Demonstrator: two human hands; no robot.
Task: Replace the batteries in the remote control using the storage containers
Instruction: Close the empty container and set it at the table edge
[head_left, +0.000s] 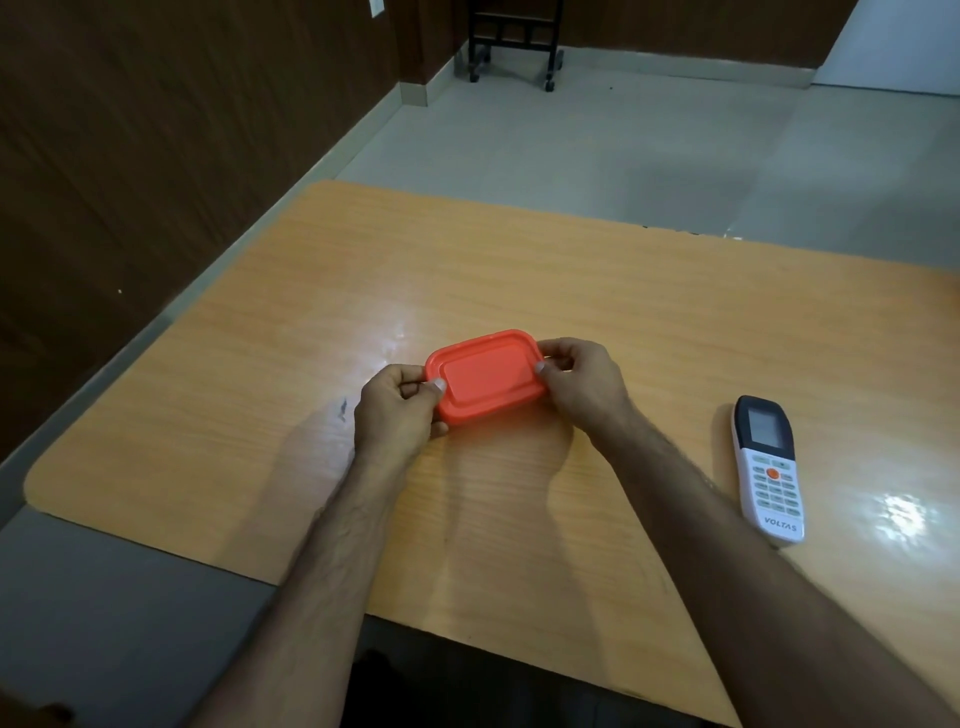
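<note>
A small orange rectangular storage container (485, 376) with its lid on is held between both hands just above the middle of the wooden table (519, 270). My left hand (397, 410) grips its left end, thumb on the lid's rim. My right hand (584, 384) grips its right end the same way. What is inside the container is hidden. A white and dark remote control (769, 467) lies face up on the table to the right, apart from my hands.
The table's left edge runs beside a dark wood-panelled wall (130, 156). Beyond the far edge is pale tiled floor with a black wheeled stand (514, 41) at the back. A small dark mark (342, 408) shows on the tabletop left of my left hand.
</note>
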